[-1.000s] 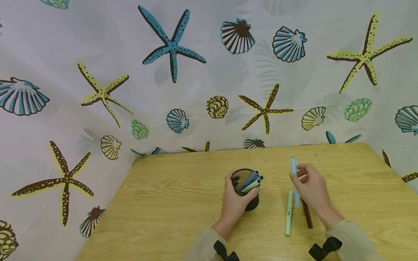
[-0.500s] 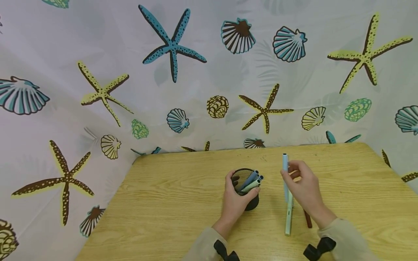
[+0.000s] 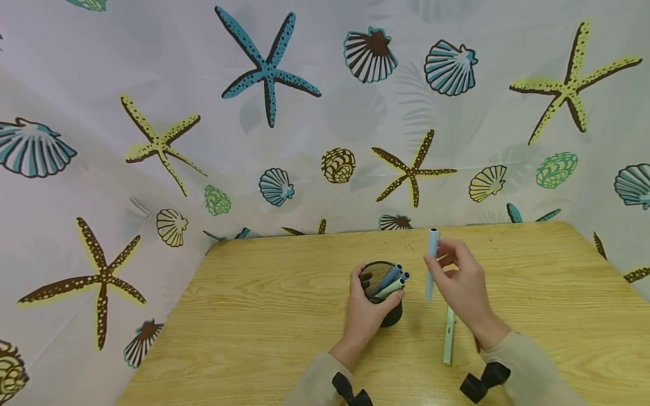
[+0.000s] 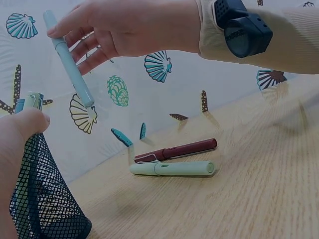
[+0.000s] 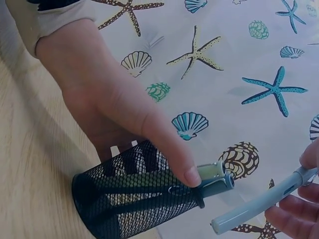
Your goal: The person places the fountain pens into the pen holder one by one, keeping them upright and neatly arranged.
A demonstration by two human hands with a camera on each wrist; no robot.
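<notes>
My left hand (image 3: 367, 317) grips a black mesh pen cup (image 5: 134, 199), its thumb across the rim, and the cup's base is on the table. Several blue and light green pens (image 3: 391, 280) lean inside the cup. Just right of it, in the air, my right hand (image 3: 464, 282) pinches a light blue pen (image 4: 74, 69) between thumb and fingers, its lower end free above the wood. A light green pen (image 4: 172, 168) lies on the table below the right hand. Beside it is a dark red pen (image 4: 189, 149), mostly hidden behind the right wrist in the head view.
The wooden table (image 3: 254, 304) reaches back to a hanging cloth (image 3: 315, 113) printed with starfish and shells. That cloth also borders the left and right sides. A dark device (image 4: 244, 35) is strapped to the right wrist.
My right hand has carried the light blue pen leftward and slightly away from me, toward the cup. The left hand and the cup have stayed in place.
</notes>
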